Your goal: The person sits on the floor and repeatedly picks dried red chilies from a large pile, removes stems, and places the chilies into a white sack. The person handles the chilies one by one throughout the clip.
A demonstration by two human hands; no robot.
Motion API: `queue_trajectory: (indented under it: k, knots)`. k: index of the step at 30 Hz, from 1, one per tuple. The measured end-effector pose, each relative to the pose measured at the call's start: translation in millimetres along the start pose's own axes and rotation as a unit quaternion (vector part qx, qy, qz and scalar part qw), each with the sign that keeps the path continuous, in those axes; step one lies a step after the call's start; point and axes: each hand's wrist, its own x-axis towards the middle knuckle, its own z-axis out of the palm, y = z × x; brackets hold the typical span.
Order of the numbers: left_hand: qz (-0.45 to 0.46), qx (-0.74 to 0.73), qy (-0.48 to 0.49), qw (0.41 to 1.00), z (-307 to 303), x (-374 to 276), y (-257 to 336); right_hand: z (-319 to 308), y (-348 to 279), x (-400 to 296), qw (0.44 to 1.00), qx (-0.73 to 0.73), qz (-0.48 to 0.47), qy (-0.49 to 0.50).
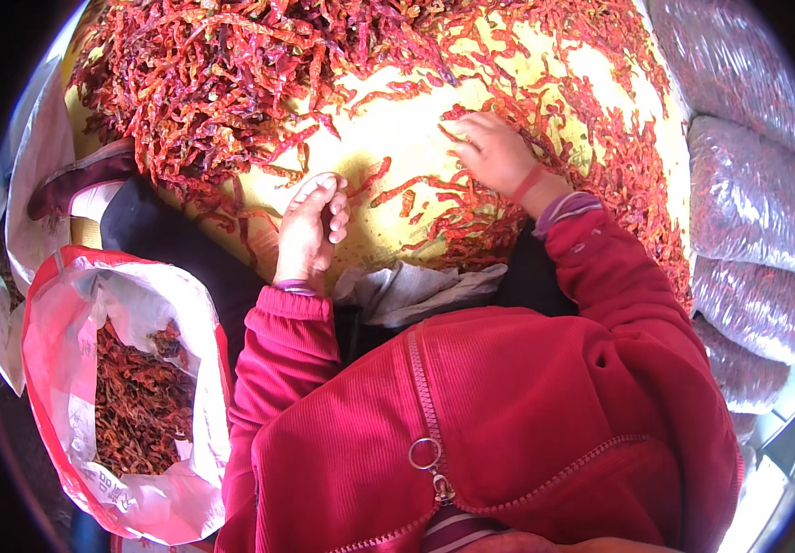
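Dried red chilli peppers lie over a yellow sheet (376,117) in front of me. My left hand (311,225) is raised above the sheet's near part, its fingers curled in and nothing visible in them. Just beyond its fingertips lies a dried chilli (373,174). My right hand (494,152) reaches palm down over the scattered chillies on the right. Its fingertips are at a small red chilli (448,133); whether they grip it cannot be seen. A large heap of chillies (231,90) rises beyond my left hand.
A red and white woven sack (214,332) stands open at my left, with darker chillies (141,408) inside. Clear plastic bags packed with chillies (757,186) are stacked along the right. A crumpled pale cloth (418,287) lies at my lap.
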Motion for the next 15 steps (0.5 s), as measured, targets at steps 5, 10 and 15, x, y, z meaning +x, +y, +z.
queue_trajectory:
  k: [5, 10, 15]
  knots:
    - [-0.002, 0.015, 0.001, 1.000, -0.2, 2.6, -2.6, 55.8, -64.9, -15.5, 0.982, -0.101, -0.140, -0.070]
    - [0.003, 0.021, -0.004, 1.000, -0.9, 1.6, -1.7, 42.5, -38.6, -28.2, 0.978, -0.136, -0.096, -0.126]
    - [0.010, 0.029, 0.002, 1.000, 3.1, -0.4, 1.2, -4.2, 15.5, -40.0, 0.934, -0.291, 0.034, -0.205]
